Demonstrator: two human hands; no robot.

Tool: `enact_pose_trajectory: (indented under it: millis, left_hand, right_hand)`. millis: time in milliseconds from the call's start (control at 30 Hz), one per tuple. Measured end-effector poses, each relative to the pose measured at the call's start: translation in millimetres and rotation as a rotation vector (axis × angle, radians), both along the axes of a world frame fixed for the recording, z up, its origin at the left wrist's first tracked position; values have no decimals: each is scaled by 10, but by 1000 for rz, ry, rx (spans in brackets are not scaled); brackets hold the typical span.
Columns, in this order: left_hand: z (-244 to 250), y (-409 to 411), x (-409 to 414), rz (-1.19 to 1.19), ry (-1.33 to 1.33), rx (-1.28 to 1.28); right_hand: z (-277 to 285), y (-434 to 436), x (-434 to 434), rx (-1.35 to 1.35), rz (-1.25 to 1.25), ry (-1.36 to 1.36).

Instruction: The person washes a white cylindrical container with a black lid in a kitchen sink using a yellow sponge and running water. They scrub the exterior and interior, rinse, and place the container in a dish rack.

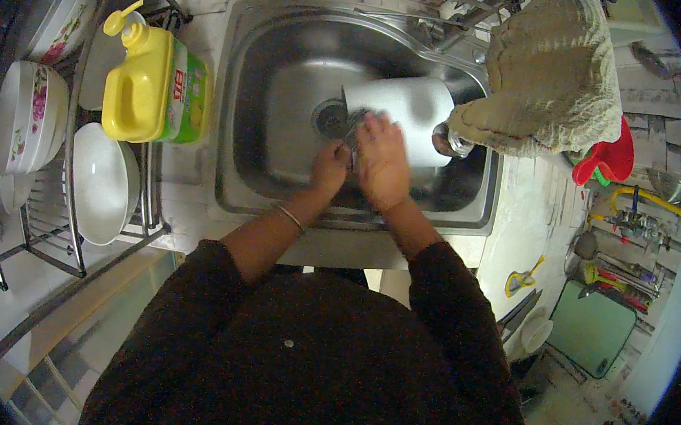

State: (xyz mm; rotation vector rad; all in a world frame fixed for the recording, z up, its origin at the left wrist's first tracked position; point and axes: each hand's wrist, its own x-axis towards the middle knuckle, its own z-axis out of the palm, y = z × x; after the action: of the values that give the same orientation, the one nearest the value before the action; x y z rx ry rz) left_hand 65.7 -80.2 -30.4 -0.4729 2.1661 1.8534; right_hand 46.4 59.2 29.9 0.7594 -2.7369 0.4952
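Over the steel sink [286, 72], both hands are close together near the drain [330, 118]. My left hand [329, 168] is curled around a small grey, shiny thing [356, 125], mostly hidden between the hands. My right hand [380, 161] lies over the other side of it, fingers stretched out and blurred; its grip is unclear. Just beyond, a white, cylinder-like thing [421, 106] lies tilted in the sink, its near left part covered by my right hand. A metal spout end [455, 142] overlaps its right side.
Left of the sink stands a yellow pump jug [137, 85] beside a metal dish rack [77, 236] with bowls [33, 115]. A beige cloth [551, 67] hangs at the back right. Farther right are a red plastic item [613, 156], yellow-handled scissors [523, 278] and a green cutting board [593, 329].
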Motion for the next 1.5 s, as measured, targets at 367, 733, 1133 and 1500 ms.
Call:
enact_pose_trajectory:
  millis: [367, 733, 1133, 1500]
  left_hand:
    - [222, 255, -216, -83, 152, -52]
    - [434, 222, -182, -50, 228, 1]
    - [274, 54, -338, -179, 121, -127]
    - [125, 33, -423, -252, 97, 7]
  right_hand:
    - [159, 262, -21, 22, -57, -50]
    - [-63, 223, -263, -57, -219, -323]
    - [201, 215, -35, 64, -67, 85]
    - [242, 397, -42, 101, -211, -24]
